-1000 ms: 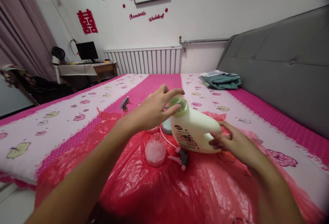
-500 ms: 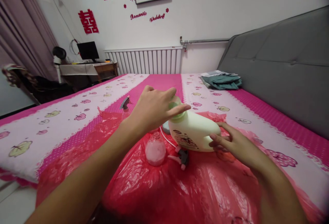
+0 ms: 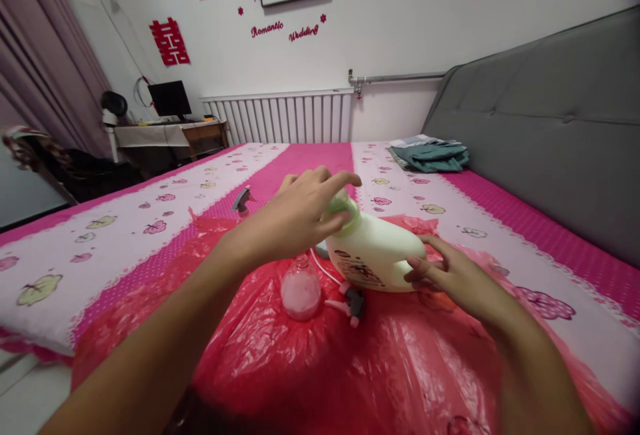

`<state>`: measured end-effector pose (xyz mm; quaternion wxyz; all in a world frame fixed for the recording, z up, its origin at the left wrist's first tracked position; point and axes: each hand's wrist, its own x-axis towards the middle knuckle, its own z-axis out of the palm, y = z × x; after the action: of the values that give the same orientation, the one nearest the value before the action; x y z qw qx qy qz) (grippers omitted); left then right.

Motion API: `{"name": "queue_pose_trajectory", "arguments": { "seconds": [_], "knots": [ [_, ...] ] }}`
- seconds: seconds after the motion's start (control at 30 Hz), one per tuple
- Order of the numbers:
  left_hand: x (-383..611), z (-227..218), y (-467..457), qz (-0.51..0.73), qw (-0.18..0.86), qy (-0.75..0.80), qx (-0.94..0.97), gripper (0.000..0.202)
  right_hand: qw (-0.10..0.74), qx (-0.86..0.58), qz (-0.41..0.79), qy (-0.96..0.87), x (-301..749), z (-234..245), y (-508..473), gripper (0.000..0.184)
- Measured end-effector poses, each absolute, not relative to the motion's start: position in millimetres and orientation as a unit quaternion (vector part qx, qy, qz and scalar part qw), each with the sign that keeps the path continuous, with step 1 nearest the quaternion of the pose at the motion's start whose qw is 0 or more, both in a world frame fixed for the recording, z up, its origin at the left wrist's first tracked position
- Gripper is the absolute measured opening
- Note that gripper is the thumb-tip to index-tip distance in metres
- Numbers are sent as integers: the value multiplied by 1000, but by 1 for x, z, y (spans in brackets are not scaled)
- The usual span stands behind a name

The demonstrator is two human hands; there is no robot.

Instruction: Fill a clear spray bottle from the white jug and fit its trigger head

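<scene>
L hand (image 3: 311, 212) on green cap (image 3: 342, 202), R hand (image 3: 443, 272) on big bottle (image 3: 377, 245).
Bottle's tipped over red plastic (image 3: 295, 375), cap end up; L thumb + fingers grip cap, R thumb + fingers hold bottom end. Sm. pink btl (image 3: 301, 294) & spray top (image 3: 355, 300) sit close by.

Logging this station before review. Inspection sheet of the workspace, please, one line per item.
Surface: red plastic sheet over a patterned bed cover.
Things at hand: pale bottle; small round bottle, upright, no top fitted; spray head lying beside it, with white tube.
Clutter: second spray head farther off; folded cloths.
Hands: left hand at the pale bottle's neck, grip unclear; right hand holding its other end.
Cables: cable looped near the monitor.
Surroundings: desk, radiator, grey headboard.
</scene>
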<state>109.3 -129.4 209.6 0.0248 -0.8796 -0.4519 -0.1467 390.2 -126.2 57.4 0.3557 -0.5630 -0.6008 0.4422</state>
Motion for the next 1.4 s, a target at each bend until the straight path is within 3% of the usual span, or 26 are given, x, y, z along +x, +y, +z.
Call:
{"name": "queue_pose_trajectory", "arguments": {
  "seconds": [0.07, 0.23, 0.43, 0.57, 0.83, 1.03, 1.13, 1.3, 1.4],
  "knots": [
    [108, 209, -132, -154, 25, -457, -876, 45, 354, -566, 439, -601, 392, 57, -126, 70],
    [112, 209, -133, -142, 89, -483, -860, 35, 365, -562, 448, -592, 392, 57, -126, 73],
    [127, 203, -130, -174, 186, -570, -781, 60, 359, -572, 443, -590, 389, 60, -127, 72],
    [130, 199, -129, -202, 178, -575, -773, 62, 358, -570, 449, -587, 390, 60, -127, 74],
    [124, 211, -130, -168, 90, -511, -838, 37, 356, -576, 450, -582, 392, 59, -127, 77],
    [116, 224, -134, -99, 70, -480, -869, 38, 359, -571, 456, -581, 391, 60, -127, 81],
    [119, 221, -132, -134, 87, -496, -854, 36, 361, -570, 457, -580, 391, 61, -128, 78],
    [128, 207, -127, -193, 154, -562, -790, 57, 356, -570, 456, -584, 391, 63, -130, 73],
    [128, 205, -126, -199, 138, -548, -801, 54, 352, -566, 459, -588, 393, 61, -129, 72]
  ]
}}
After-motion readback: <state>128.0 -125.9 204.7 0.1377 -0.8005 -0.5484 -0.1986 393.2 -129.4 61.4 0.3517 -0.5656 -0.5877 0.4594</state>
